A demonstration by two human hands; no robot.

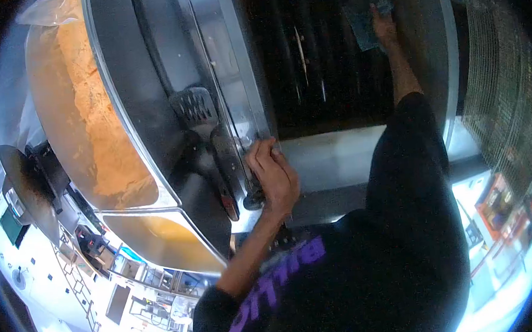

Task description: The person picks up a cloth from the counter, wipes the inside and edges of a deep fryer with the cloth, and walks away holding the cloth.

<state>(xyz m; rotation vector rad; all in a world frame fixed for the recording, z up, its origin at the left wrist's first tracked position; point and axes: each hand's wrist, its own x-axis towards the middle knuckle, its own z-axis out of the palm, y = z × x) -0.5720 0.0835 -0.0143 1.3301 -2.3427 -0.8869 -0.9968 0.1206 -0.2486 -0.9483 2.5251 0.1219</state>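
My right hand [384, 27] reaches far forward over a dark, ridged cooking surface [314, 64]. It grips a pale bluish-green cloth [361, 20], which lies partly spread under the fingers. My left hand [274, 174] is curled over the metal edge [263, 120] beside that surface. Close to its left lies a long thin metal rod [214, 65] with a dark round end. A slotted spatula [194, 104] rests on the metal ledge, its handle partly in shadow. Two thin light pieces, too small to name, show on the dark surface.
Further left stand a large tub of orange crumbly stuff [99, 116] and a smaller tub with yellowish contents [166, 234]. A dark metal pan-like piece [30, 188] sits beyond them. A woven screen [500, 75] hangs at right. Tables and chairs [152, 309] appear at lower left.
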